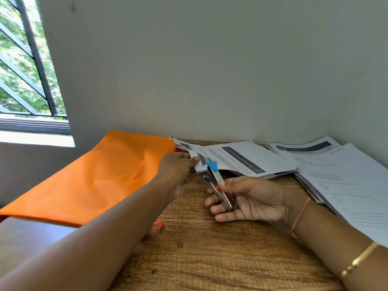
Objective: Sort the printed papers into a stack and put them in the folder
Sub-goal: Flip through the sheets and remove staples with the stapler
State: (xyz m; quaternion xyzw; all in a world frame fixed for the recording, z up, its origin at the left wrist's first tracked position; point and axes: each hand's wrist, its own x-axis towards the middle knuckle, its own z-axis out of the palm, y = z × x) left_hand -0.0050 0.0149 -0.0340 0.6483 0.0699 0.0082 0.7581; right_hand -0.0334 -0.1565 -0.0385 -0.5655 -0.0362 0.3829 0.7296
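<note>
The left hand (178,164) pinches the near corner of a bundle of printed papers (241,158), thumb on top and the other fingers tucked beneath, so the corner is lifted slightly off the wooden table (210,259). Just to the right of that thumb, the stapler (218,185) bites the same corner. Its blue-capped nose lies over the sheet, and its long axis runs back and down from the corner into the right hand (249,200). That hand cradles the stapler palm-up, fingers curled round the metal body and thumb laid on the top arm. Whether the arm is pressed fully down cannot be told. The bundle stretches away from both sets of fingers to the right and toward the wall. The orange folder (94,175) lies flat on the other side, directly behind and left of the left knuckles, so the left hand is the nearer one for sliding the papers in. A second pile of sheets (336,175) rests beyond the right wrist, apparently not yet fastened. A small orange object (157,224) sits on the table under the left forearm.
</note>
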